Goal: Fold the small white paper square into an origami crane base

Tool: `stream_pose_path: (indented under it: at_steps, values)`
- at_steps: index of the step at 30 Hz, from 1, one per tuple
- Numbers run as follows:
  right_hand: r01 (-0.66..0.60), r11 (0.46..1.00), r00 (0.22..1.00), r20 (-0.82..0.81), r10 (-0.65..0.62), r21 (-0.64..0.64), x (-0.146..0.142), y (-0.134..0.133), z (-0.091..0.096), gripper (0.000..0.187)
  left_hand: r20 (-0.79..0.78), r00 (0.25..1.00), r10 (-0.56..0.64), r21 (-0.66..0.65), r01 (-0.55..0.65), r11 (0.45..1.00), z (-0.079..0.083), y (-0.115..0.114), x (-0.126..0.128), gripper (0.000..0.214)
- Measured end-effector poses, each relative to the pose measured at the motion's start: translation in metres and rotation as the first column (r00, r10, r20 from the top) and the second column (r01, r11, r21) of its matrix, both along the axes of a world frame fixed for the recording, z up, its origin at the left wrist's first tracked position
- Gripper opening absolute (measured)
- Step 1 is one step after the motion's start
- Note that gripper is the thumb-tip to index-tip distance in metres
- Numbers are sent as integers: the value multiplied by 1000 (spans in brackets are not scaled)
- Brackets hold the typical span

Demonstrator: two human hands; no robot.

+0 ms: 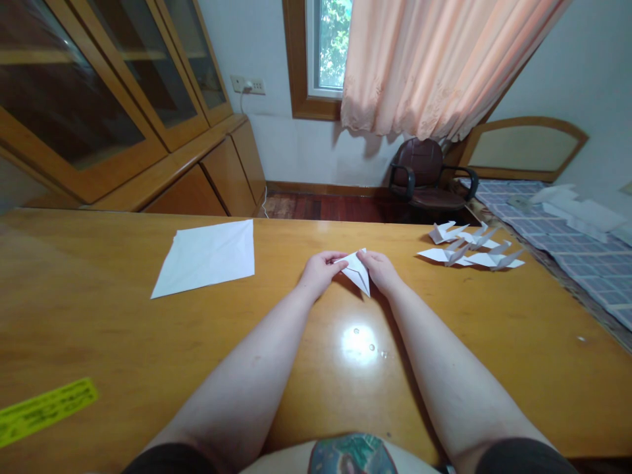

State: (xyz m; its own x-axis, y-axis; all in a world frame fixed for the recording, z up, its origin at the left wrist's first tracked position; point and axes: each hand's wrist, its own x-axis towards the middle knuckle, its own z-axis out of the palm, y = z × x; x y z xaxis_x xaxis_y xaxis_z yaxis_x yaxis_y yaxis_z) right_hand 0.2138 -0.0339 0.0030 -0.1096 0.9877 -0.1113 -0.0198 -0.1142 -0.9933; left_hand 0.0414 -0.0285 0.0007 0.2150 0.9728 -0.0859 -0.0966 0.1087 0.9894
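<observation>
A partly folded piece of white origami paper [356,271] is held just above the wooden table, its pointed end toward me. My left hand [320,271] pinches its left side, thumb on top and fingers beneath. On the right edge, my right hand [379,268] grips the same paper, with the thumb near the upper corner. The fingers under the paper are hidden. To the right stand several folded white paper cranes [474,245] in a cluster. Over on the left lies a stack or sheet of white paper [210,257], flat on the table.
The wooden table [123,342] spans the view. A yellow label [47,409] is at its lower left. Beyond are a glass-door cabinet [123,99], a dark office chair [422,171], a pink curtain [424,66] and a bed with a checked cover [543,224].
</observation>
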Motion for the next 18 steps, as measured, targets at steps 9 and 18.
stream_pose_path:
  at_steps: [9, 18]
  values:
    - [-105, 994, 992, 81, 101, 37, -2, -5, 6, 37, -13, 1000, 23, 5, -23, 1000, -3, 2, -1, 21]
    - [-90, 995, 993, -81, 86, -47, -4, -6, 5, 42, 39, 999, -19, -25, 19, 1000, -6, 3, 0, 24]
